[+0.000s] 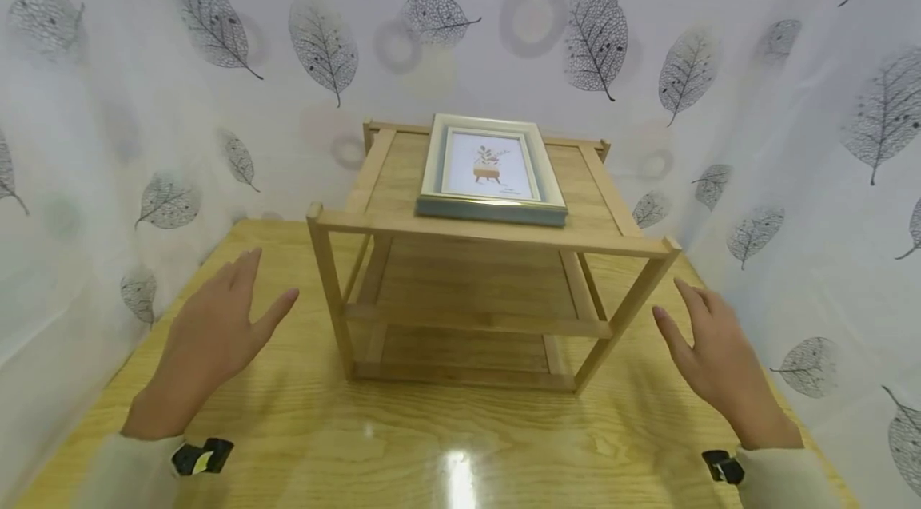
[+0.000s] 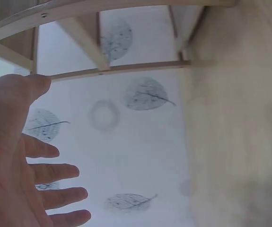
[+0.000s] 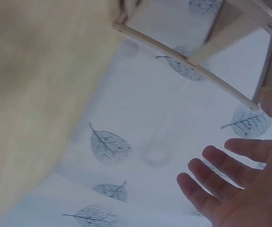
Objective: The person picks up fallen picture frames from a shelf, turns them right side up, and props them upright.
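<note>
All fingers extended | left hand (image 1: 212, 321), right hand (image 1: 719, 353) | thumbs spread | both near wooden rack (image 1: 468, 277), not touching

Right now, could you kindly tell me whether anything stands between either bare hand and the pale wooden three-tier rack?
Nothing visible does: in the head view, the left hand and right hand flank the pale wooden three-tier rack, each apart from it, with only the yellow wood-grain tabletop showing in the gaps.
</note>
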The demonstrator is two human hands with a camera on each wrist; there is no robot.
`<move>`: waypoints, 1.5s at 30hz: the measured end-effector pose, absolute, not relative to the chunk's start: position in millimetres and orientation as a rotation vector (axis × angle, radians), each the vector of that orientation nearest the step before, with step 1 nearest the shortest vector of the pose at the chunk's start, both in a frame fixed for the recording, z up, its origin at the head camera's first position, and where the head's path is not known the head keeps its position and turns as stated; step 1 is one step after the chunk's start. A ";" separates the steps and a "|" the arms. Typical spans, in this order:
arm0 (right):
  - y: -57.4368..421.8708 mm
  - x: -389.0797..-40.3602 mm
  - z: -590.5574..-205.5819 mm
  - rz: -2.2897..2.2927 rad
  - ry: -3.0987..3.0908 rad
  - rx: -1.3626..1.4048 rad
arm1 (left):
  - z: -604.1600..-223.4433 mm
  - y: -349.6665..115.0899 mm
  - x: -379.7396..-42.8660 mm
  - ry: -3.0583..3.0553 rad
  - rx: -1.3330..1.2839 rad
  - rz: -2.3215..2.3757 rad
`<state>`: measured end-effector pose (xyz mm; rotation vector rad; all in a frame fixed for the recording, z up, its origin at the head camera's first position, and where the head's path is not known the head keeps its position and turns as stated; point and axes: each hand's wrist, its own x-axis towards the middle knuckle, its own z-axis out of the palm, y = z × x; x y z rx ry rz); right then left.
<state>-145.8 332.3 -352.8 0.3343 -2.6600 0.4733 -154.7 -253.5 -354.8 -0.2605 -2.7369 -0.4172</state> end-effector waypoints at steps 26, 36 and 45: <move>278.3 -200.1 -188.4 0.767 -2.391 0.149 | -176.2 -167.3 -187.5 -2.633 -0.179 -0.807; 225.9 -204.7 -161.3 0.823 -2.649 0.281 | -164.9 -124.7 -197.9 -2.761 -0.414 -0.629; 193.5 -210.3 -162.2 0.710 -2.860 0.489 | -168.9 -103.5 -209.0 -2.881 -0.480 -0.552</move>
